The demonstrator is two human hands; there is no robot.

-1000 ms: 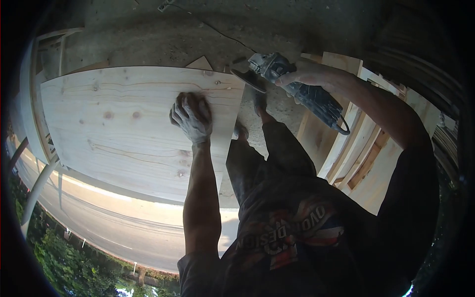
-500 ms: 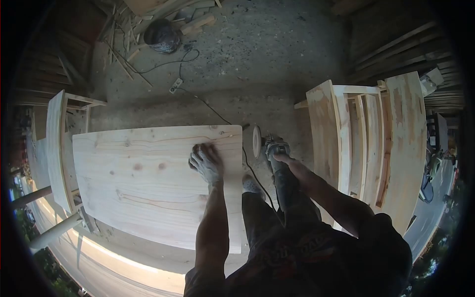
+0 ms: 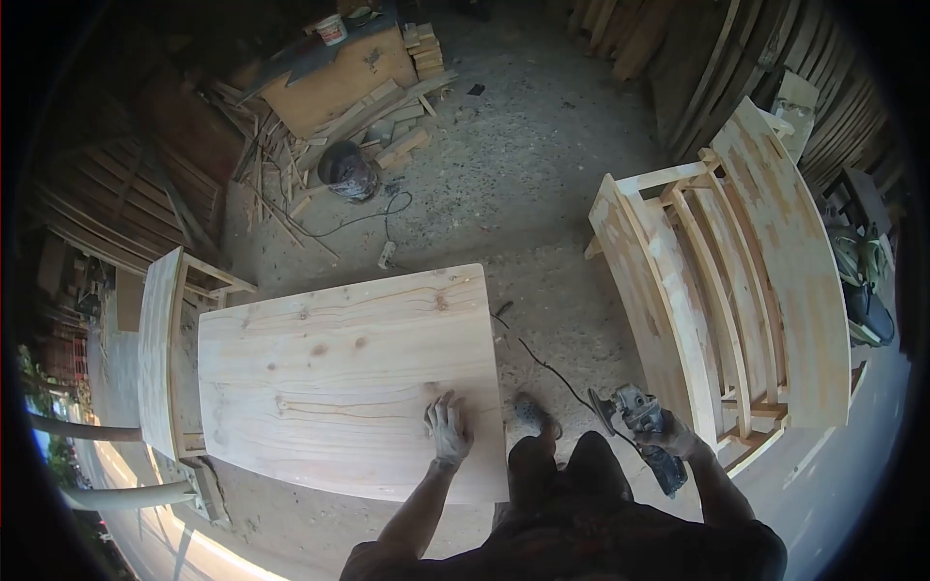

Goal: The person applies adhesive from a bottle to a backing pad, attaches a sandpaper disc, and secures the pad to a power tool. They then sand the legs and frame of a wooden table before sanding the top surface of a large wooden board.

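A pale wooden tabletop [image 3: 320, 387] with knots and brown grain lines stretches out to the left in the head view. My left hand [image 3: 449, 431], dusty and with fingers apart, rests on its surface near the right end and holds nothing. To the right of my knees, my right hand [image 3: 681, 441] is wrapped round the body of an angle grinder [image 3: 639, 407]. The grinder's round disc [image 3: 603, 412] faces left, apart from the tabletop. A dark cord [image 3: 547, 363] runs across the floor near the grinder.
A slatted wooden frame piece [image 3: 717, 281] stands at the right, close to the grinder. Another wooden piece [image 3: 160, 353] stands beyond the tabletop's left end. A dark bucket [image 3: 347, 172], scrap wood and a power strip [image 3: 387, 255] lie on the far floor. My sandalled foot [image 3: 535, 414] is beside the tabletop.
The view has tilted up, showing more far floor. My left hand has slid toward the tabletop's near side. My right hand has carried the angle grinder away from the tabletop, right and closer to me.
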